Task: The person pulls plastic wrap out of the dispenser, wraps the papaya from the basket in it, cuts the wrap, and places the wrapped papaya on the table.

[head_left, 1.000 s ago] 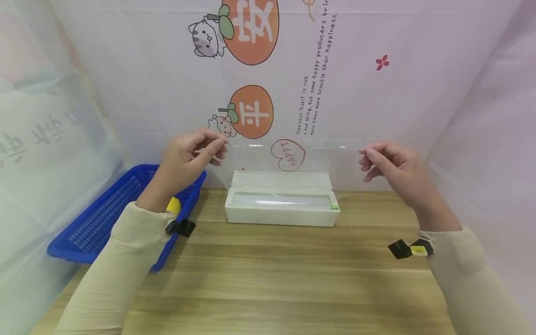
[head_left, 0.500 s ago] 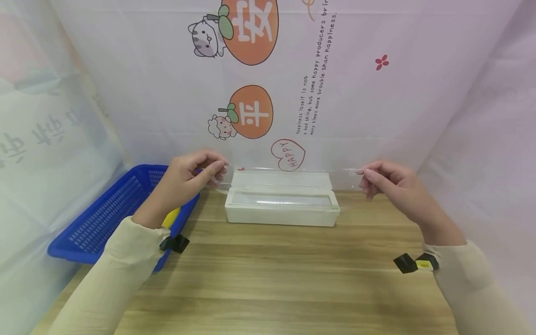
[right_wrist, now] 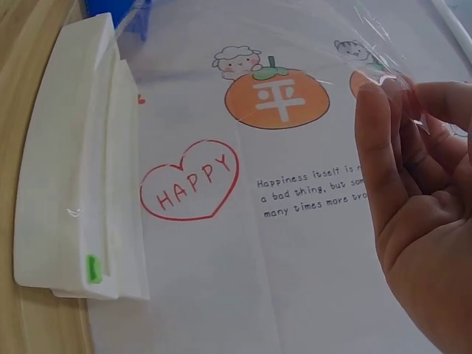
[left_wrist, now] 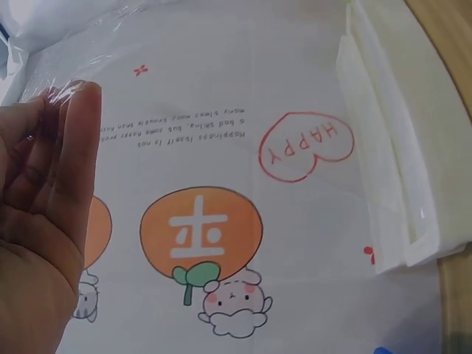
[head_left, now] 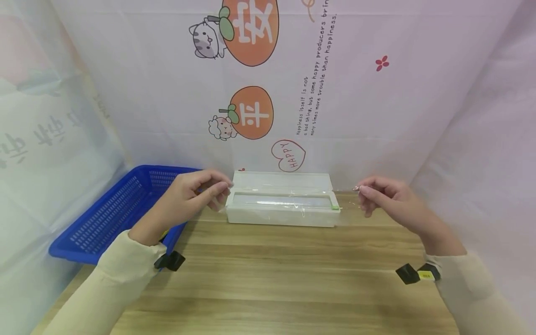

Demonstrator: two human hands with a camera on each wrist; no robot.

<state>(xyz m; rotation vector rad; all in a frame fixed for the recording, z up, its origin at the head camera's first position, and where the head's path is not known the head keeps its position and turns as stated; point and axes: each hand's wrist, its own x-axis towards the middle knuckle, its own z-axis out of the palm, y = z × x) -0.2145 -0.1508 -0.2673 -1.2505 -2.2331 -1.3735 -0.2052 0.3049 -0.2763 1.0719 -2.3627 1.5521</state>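
A sheet of clear cling film (right_wrist: pixel 310 44) stretches between both hands; in the head view its shiny edge crosses in front of the dispenser. My left hand (head_left: pixel 198 193) pinches one corner between thumb and fingertips, and in the left wrist view the film (left_wrist: pixel 70 70) wrinkles at that pinch. The opposite corner is pinched by my right hand (head_left: pixel 389 197), where the film bunches at the fingertips. Between the hands, on the table, stands a long white cling film box (head_left: pixel 280 217). Its lid (head_left: pixel 282 180) is raised at the back, and a green slider (head_left: pixel 335 207) sits at its right end.
A blue plastic basket (head_left: pixel 75 256) stands at the left, partly behind my left arm. Something yellow (head_left: pixel 164 233) in it is mostly hidden by that arm. A white printed sheet (head_left: pixel 356 102) hangs behind the wooden table (head_left: pixel 284 279), with white sheets along both sides.
Both hands have come down and slightly nearer with the film stretched between them. The film's edge has dropped from above the box to in front of it. The box has stayed put.
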